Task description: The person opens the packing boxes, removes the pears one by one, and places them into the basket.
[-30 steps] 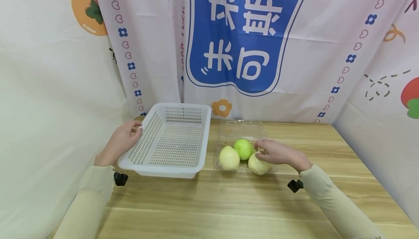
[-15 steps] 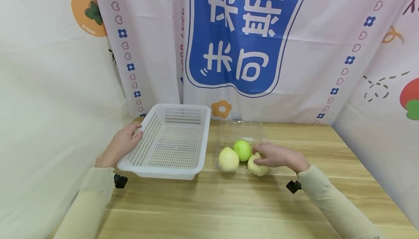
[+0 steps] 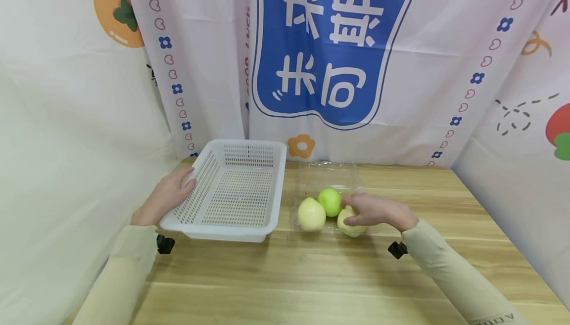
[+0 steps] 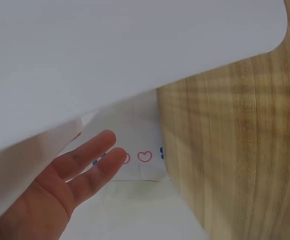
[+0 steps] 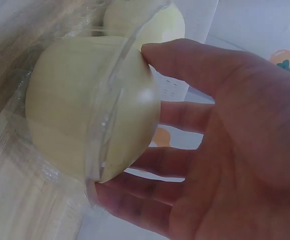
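Observation:
My left hand (image 3: 165, 194) is at the left side of a white slotted plastic basket (image 3: 222, 232), thumb lapping over its rim. In the left wrist view the rim hides part of this hand (image 4: 45, 200), and two extended fingers show below it. To the right lies an open clear plastic clamshell (image 3: 329, 174) with a pale yellow pear (image 3: 311, 214), a green apple (image 3: 330, 202) and another pale yellow pear (image 3: 351, 226). That right-hand pear is held by my right hand (image 3: 376, 208). The right wrist view shows fingers spread around it, thumb on the near side.
The wooden table (image 3: 267, 285) carries the basket and the clamshell. Behind stands a white printed cloth (image 3: 445, 68) with a large blue sign, and more cloth hangs on both sides. The clamshell's clear wall (image 5: 105, 115) crosses in front of the held pear.
The right hand has come slightly left and lower onto the right-hand pear, thumb and fingers now around it. The left hand has barely shifted; basket and fruit stay where they were.

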`<move>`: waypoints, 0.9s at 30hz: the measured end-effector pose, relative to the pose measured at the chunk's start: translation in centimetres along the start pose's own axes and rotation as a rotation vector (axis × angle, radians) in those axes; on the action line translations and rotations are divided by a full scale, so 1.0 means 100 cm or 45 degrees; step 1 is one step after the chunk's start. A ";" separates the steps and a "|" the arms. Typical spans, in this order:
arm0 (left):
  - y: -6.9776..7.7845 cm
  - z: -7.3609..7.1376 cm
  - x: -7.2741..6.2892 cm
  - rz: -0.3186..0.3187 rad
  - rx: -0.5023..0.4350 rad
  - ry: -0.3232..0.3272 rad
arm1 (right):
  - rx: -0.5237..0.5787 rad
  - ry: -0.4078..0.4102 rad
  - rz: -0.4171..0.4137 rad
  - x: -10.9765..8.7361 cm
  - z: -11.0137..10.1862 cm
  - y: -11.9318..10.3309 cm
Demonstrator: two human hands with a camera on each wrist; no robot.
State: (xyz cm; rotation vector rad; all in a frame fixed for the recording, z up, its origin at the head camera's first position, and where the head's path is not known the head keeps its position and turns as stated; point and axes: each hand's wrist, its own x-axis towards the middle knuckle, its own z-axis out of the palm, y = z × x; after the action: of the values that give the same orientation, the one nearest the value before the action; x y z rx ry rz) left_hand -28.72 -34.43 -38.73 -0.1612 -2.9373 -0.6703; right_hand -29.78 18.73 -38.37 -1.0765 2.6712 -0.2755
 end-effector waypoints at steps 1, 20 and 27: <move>0.000 0.000 0.000 0.006 0.005 -0.002 | -0.003 0.001 0.001 0.000 0.000 0.000; 0.006 0.005 -0.001 -0.025 0.054 -0.033 | -0.042 0.013 0.012 0.003 0.007 -0.003; 0.006 0.005 0.000 -0.024 0.058 -0.029 | -0.030 -0.017 0.020 0.004 0.009 -0.005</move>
State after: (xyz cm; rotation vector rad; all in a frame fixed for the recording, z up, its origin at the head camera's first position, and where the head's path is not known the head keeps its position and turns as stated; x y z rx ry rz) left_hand -28.64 -33.70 -38.92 -0.1383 -2.9762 -0.6078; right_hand -29.44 18.05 -39.20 -1.0594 2.6765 -0.2333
